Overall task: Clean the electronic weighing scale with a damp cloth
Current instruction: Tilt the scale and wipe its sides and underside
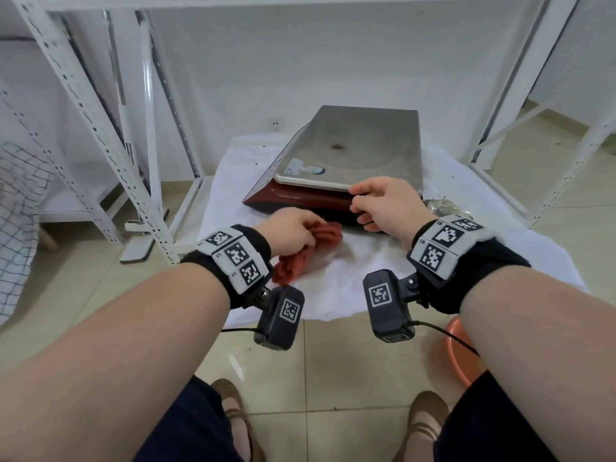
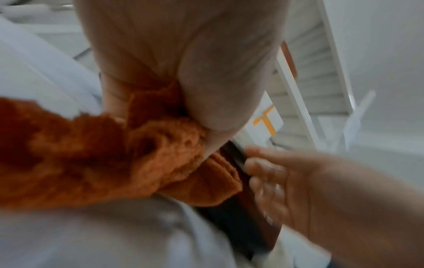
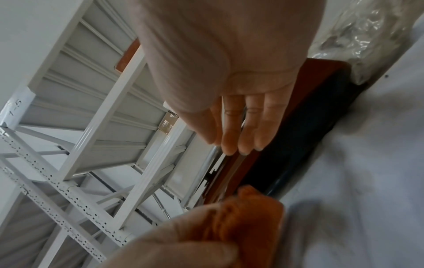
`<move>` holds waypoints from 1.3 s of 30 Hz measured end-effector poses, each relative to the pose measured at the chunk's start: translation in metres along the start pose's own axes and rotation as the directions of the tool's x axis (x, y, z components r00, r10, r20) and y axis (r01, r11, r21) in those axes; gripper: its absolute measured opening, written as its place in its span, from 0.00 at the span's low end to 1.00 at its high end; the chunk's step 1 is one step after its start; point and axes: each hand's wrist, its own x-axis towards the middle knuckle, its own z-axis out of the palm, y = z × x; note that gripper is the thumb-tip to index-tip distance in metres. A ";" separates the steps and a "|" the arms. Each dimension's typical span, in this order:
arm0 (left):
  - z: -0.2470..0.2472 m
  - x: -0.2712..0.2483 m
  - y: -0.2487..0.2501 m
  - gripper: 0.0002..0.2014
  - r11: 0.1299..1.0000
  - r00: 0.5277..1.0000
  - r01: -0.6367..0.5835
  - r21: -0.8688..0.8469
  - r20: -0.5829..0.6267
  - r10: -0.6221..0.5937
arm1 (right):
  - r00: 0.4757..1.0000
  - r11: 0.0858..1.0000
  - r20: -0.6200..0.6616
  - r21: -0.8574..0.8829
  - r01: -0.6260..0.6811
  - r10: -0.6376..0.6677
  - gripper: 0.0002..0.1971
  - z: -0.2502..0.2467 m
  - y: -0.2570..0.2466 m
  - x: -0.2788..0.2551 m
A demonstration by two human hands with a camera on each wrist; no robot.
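Head: scale (image 1: 346, 158) – steel pan, maroon base – on white sheet (image 1: 450, 248); right hand (image 1: 388, 203) fingers straight at front edge | Left wrist: left hand (image 2: 183, 72) pinches fuzzy orange cloth (image 2: 103, 154) | Right wrist: crinkled plastic (image 3: 358, 36) beside base.

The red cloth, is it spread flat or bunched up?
Bunched up. The red cloth is crumpled in folds in the left hand, lying on the white sheet.

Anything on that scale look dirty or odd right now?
Yes: a brown stain sits near the middle of the scale's steel pan, and a worn sticker clings to its near left corner.
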 end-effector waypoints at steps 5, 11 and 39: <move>-0.013 0.006 -0.004 0.12 0.962 0.970 0.189 0.195 -0.188 -0.153 | 1.000 1.000 -0.018 0.014 -0.008 0.008 0.08 -0.012 0.004 -0.002; 0.011 0.019 0.000 0.14 0.874 0.929 0.361 0.324 -0.208 -0.306 | 0.999 0.999 -0.014 0.012 -0.037 0.037 0.08 -0.030 0.009 -0.003; 0.070 0.025 0.094 0.13 0.902 0.946 -0.312 0.300 0.014 0.323 | 0.976 0.993 -0.186 0.001 -0.115 0.113 0.14 -0.090 0.046 -0.025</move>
